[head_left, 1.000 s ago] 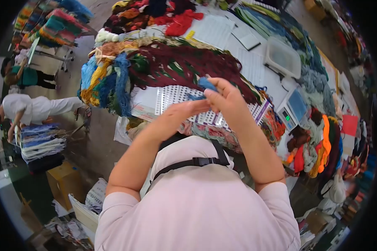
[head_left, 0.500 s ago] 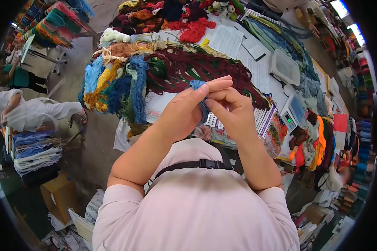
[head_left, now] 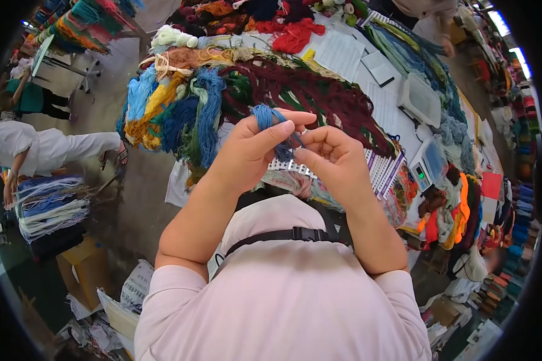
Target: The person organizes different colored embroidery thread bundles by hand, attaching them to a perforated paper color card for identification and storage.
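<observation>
A small bundle of blue yarn is looped round the fingers of my left hand, with the thumb lying over it. Strands trail down from it between my two hands. To its right, my right hand has thumb and fingers pinched together where a blue strand runs; the exact grip is partly hidden. Behind both hands a wide spread of dark maroon yarn covers the table, with green skeins mixed in. Blue skeins hang over the table edge left of my left hand.
Right of the yarn lie paper sheets, a clear plastic box and a digital scale. A punched card rests near my right wrist. At left, a person in white stands beside a stack of blue and white yarn.
My hands have moved slightly apart, and the left one has shifted left with the blue yarn. More of the loops and trailing strands now show. At left, the person's arm has lowered toward the yarn stack.
</observation>
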Motion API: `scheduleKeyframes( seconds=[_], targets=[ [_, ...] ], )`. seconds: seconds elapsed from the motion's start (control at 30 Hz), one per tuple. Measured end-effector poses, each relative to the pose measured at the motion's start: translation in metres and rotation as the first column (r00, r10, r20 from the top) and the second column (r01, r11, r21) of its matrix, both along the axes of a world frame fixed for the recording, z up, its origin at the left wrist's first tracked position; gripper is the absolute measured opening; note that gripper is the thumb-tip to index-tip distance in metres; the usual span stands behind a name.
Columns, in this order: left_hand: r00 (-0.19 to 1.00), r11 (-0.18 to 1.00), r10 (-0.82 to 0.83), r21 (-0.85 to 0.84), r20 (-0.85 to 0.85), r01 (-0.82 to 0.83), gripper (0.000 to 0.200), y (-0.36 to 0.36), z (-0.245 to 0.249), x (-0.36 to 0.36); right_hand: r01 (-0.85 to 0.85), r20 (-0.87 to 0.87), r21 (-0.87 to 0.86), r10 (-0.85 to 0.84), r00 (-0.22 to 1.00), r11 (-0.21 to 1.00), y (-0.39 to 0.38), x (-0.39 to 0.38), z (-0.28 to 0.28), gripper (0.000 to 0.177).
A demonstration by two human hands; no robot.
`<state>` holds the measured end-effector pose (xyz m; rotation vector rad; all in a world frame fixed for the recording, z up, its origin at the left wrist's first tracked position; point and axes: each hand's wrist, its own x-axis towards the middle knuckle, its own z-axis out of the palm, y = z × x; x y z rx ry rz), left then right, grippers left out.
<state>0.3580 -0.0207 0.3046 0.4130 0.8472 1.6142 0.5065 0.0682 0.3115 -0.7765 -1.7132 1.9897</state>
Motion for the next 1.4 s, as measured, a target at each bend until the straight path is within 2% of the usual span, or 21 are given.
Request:
scheduleKeyframes(
  seconds=[0.03, 0.07, 0.17, 0.47, 0.67, 0.87, 0.97, 1.0, 1.03, 1.07, 1.1, 1.13, 1.2, 1.23, 1.27, 1.3, 1.33, 1.4],
  targets=[
    [0.999, 0.999, -0.044, 0.014, 0.003, 0.044, 0.03, -0.001, -0.001, -0.003, -0.016, 0.039, 0.036, 0.015, 0.999, 0.999, 0.0, 0.001, -0.002, 0.01],
    [0.996, 0.996, -0.089, 0.03, 0.005, 0.089, 0.03, -0.001, -0.003, -0.004, -0.01, 0.04, -0.029, 0.011, 0.999, 1.0, 0.001, 0.001, 0.002, 0.01],
    [0.998, 0.999, -0.046, -0.004, -0.032, 0.046, 0.03, 0.001, -0.004, -0.002, -0.071, 0.006, -0.061, 0.072, 0.997, 0.996, 0.006, 0.003, 0.003, 0.012],
    [0.998, 0.999, -0.009, -0.043, -0.058, 0.006, 0.028, 0.012, -0.006, 0.006, -0.042, -0.088, -0.186, 0.026, 0.996, 0.982, 0.014, 0.014, -0.002, 0.012],
    [0.995, 0.998, -0.004, -0.061, -0.101, -0.002, 0.027, 0.02, -0.007, 0.011, -0.049, -0.033, -0.164, 0.044, 0.998, 0.985, 0.02, 0.02, -0.005, 0.009],
    [0.995, 0.996, 0.009, -0.082, -0.101, -0.018, 0.027, 0.025, -0.007, 0.014, -0.028, -0.07, -0.217, 0.014, 0.997, 0.976, 0.023, 0.022, -0.002, 0.008],
    [0.995, 0.995, 0.037, -0.093, -0.09, -0.045, 0.03, 0.027, -0.004, 0.017, -0.004, -0.171, -0.214, -0.033, 0.985, 0.977, 0.023, 0.021, -0.015, 0.008],
    [0.995, 0.994, 0.049, -0.094, -0.09, -0.058, 0.032, 0.028, -0.003, 0.017, -0.006, -0.17, -0.216, -0.032, 0.985, 0.976, 0.023, 0.021, -0.015, 0.008],
    [0.995, 0.994, 0.05, -0.096, -0.089, -0.059, 0.032, 0.029, -0.004, 0.017, 0.013, -0.127, -0.143, -0.031, 0.991, 0.99, 0.025, 0.021, -0.014, 0.008],
    [0.992, 0.997, 0.055, -0.05, -0.11, -0.061, 0.037, 0.03, -0.006, 0.017, 0.028, -0.084, -0.069, -0.033, 0.996, 0.997, 0.026, 0.022, -0.014, 0.008],
    [0.99, 0.998, 0.061, -0.005, -0.131, -0.062, 0.041, 0.031, -0.007, 0.016, 0.027, -0.083, -0.071, -0.033, 0.996, 0.997, 0.027, 0.022, -0.015, 0.008],
    [0.99, 0.998, 0.059, -0.007, -0.13, -0.061, 0.041, 0.031, -0.011, 0.012, -0.001, -0.1, -0.137, -0.013, 0.995, 0.991, 0.028, 0.022, -0.018, 0.007],
    [0.966, 0.965, -0.257, -0.068, -0.021, 0.255, 0.044, 0.024, -0.023, -0.008, -0.026, -0.114, -0.207, 0.002, 0.993, 0.978, 0.036, 0.025, -0.023, 0.006],
    [0.923, 0.915, -0.378, -0.184, -0.077, 0.359, 0.033, 0.017, -0.029, -0.021, -0.206, -0.23, -0.469, 0.107, 0.967, 0.859, 0.045, 0.031, -0.027, 0.005],
    [0.904, 0.903, -0.412, -0.178, -0.11, 0.39, 0.026, 0.005, -0.043, -0.039, -0.38, -0.366, -0.665, 0.163, 0.916, 0.643, 0.056, 0.041, -0.032, 0.004],
    [0.884, 0.89, -0.446, -0.175, -0.138, 0.421, 0.021, -0.011, -0.059, -0.06, -0.372, -0.36, -0.677, 0.155, 0.92, 0.635, 0.073, 0.057, -0.04, 0.004],
    [0.91, 0.899, -0.403, -0.223, -0.093, 0.376, 0.017, -0.028, -0.07, -0.084, -0.149, -0.233, -0.687, -0.021, 0.972, 0.711, 0.097, 0.083, -0.051, 0.003],
    [0.989, 0.91, -0.133, -0.387, 0.066, 0.148, 0.018, -0.078, -0.095, -0.139, 0.211, -0.025, -0.734, -0.335, 0.942, 0.646, 0.147, 0.153, -0.08, 0.011]
  ],
)
